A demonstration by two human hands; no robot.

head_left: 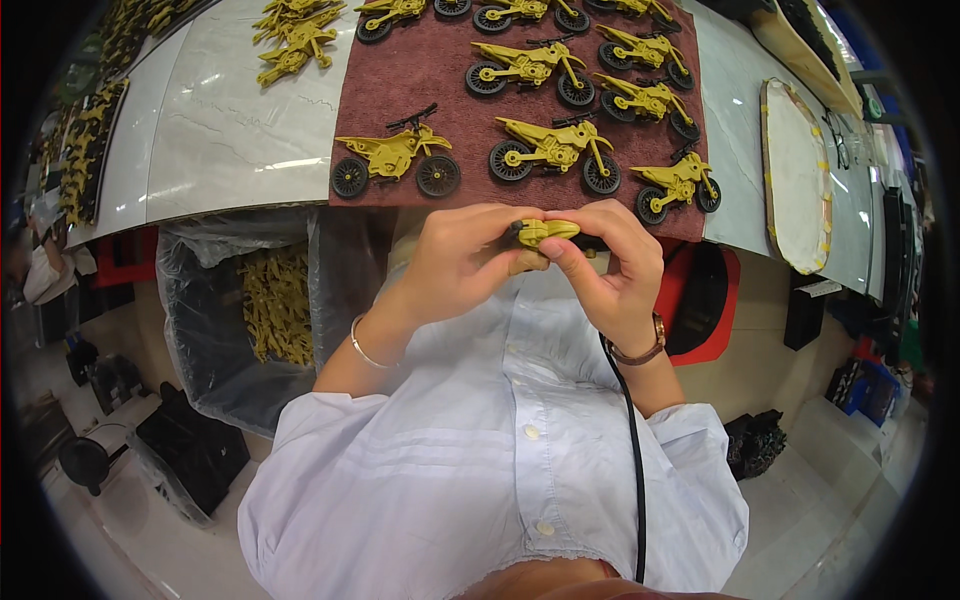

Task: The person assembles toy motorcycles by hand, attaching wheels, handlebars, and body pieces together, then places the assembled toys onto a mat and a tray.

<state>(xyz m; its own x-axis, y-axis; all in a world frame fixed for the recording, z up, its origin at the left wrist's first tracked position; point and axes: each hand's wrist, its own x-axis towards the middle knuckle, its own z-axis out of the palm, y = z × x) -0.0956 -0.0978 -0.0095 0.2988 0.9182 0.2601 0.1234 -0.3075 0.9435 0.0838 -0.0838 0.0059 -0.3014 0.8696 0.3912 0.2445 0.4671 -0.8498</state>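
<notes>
Just in front of my chest, beyond the near table edge, both hands hold a yellow toy motorcycle [548,232] with a dark part at its left end. My left hand [460,252] is closed, thumb and fingers pinching the toy's left side. On the opposite side my right hand [612,258] grips it too, thumb pressed on its yellow tip. Fingers hide much of the toy, so its wheels cannot be made out. Beyond my hands lies a dark red cloth [415,80] bearing several yellow toy motorcycles with black wheels; the closest are one at left [395,158] and one in the middle [553,150].
Yellow toy parts [297,45] lie heaped on the grey tabletop [235,130] at far left. Below the table's left side hangs a clear plastic bag [195,330] with more yellow parts [277,305]. A white board [797,175] with yellow edging rests at right. A black cable [636,450] runs down my shirt.
</notes>
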